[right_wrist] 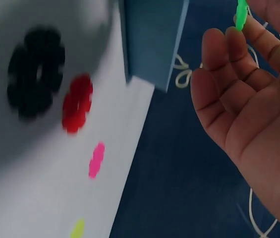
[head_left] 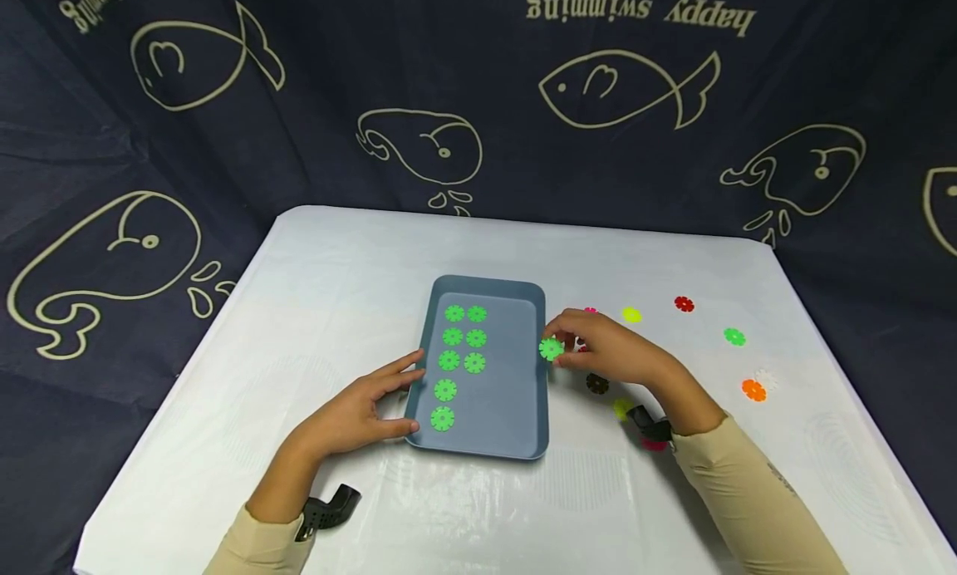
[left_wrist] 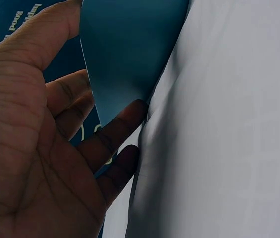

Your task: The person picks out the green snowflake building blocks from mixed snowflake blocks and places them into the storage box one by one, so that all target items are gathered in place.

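A grey-blue tray (head_left: 508, 409) lies on the white table with several green notched discs (head_left: 445, 390) set in two columns on its left side. My right hand (head_left: 615, 347) pinches another green notched disc (head_left: 551, 349) over the tray's right rim. In the right wrist view that disc (right_wrist: 241, 15) shows edge-on between thumb and fingers. My left hand (head_left: 357, 415) rests along the tray's left edge, its fingers spread and fairly straight. In the left wrist view the fingertips touch the tray's outer wall (left_wrist: 130, 54).
Loose notched discs lie right of the tray: a red disc (head_left: 684, 304), a yellow disc (head_left: 631, 315), a green disc (head_left: 735, 336), an orange disc (head_left: 753, 390), a white disc (head_left: 766, 380) and a black disc (head_left: 596, 383). A dark fish-print cloth (head_left: 493, 76) hangs behind the table.
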